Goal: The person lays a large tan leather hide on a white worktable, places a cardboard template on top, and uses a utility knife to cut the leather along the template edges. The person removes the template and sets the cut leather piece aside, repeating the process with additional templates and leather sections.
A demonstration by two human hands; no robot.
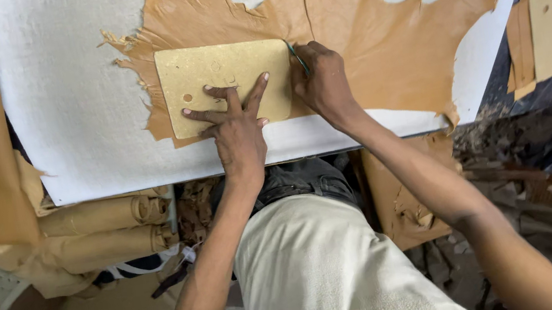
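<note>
**Tracing the template edge on the hide**

White tabletop (71,121) carries a tan hide (384,42), spread flat with ragged edges. On its left part lies a pale rectangular template (218,68) with a couple of small holes near its left side.

Left hand (236,128): fingers (199,114) spread wide, pressing flat on the template's lower half. It holds nothing, only pins.

Right hand (325,84): fingers closed around a thin greenish tool (297,58), tip at the template's upper right corner, touching its edge. Can't tell whether it is a pen or a blade.

To do this step well, as I judge it:
- Keep the left fingers wide and close to the edge being followed; the template will slip on smooth leather if pressure sits only in the middle.
- Run the tool tight against the template edge, tilt constant, one continuous pass per side.
- Keep the hide flat under the template; the crease above it could distort the outline.

Around: rolled tan hides (107,229) under the tabletop at left, cut pieces (548,31) on a dark surface at right.
</note>
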